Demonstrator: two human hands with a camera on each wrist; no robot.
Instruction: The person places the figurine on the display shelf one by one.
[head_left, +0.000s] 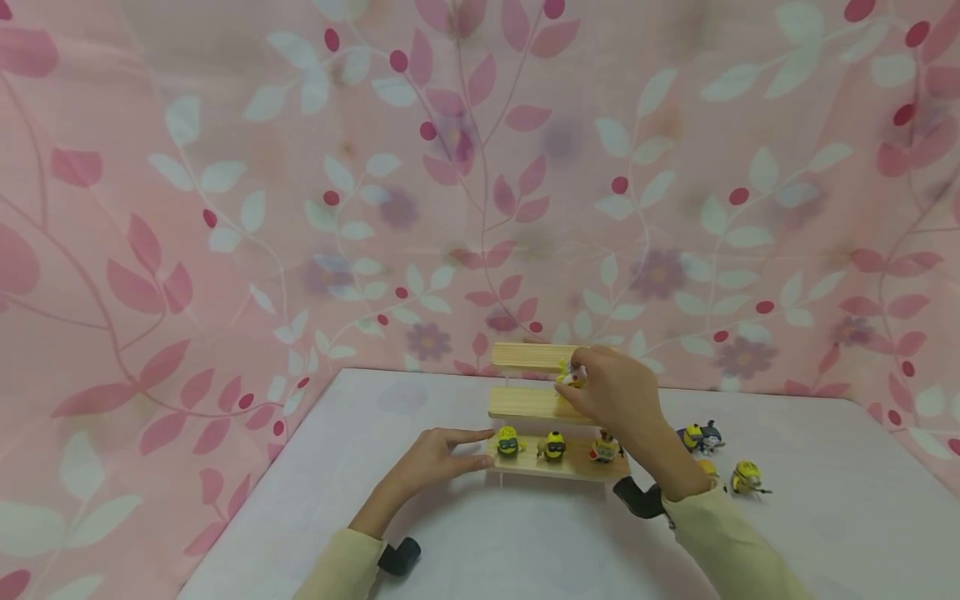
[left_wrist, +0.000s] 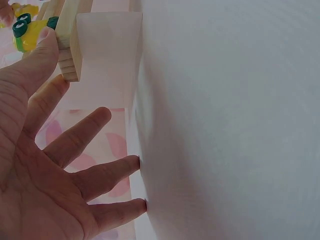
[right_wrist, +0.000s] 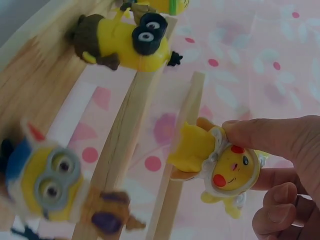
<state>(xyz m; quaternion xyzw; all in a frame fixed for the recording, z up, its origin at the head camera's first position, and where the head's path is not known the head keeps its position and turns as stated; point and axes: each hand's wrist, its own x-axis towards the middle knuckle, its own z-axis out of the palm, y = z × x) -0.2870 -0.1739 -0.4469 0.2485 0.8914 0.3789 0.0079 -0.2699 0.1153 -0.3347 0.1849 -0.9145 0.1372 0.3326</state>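
Observation:
A three-tier wooden display stand [head_left: 517,404] is on the white table. My right hand [head_left: 618,387] holds a yellow Pikachu figurine [right_wrist: 232,170] in a white hood between thumb and fingers, close to the middle and top tiers. At the left end of the bottom tier, my left hand [head_left: 438,457] pinches the board edge with thumb and index finger; its other fingers spread out straight. That tier carries a green-goggled Minion figurine [head_left: 507,442], a dark-goggled Minion figurine [head_left: 555,447] and, at the right, a Minion figurine with grey goggles [right_wrist: 55,177].
Right of the stand are a Minion figurine [head_left: 746,477], a second Minion [head_left: 692,437] and a dark-hooded figurine [head_left: 711,437]. Another yellow figurine [head_left: 707,470] is partly hidden by my right forearm. A pink floral cloth [head_left: 480,208] hangs behind the table.

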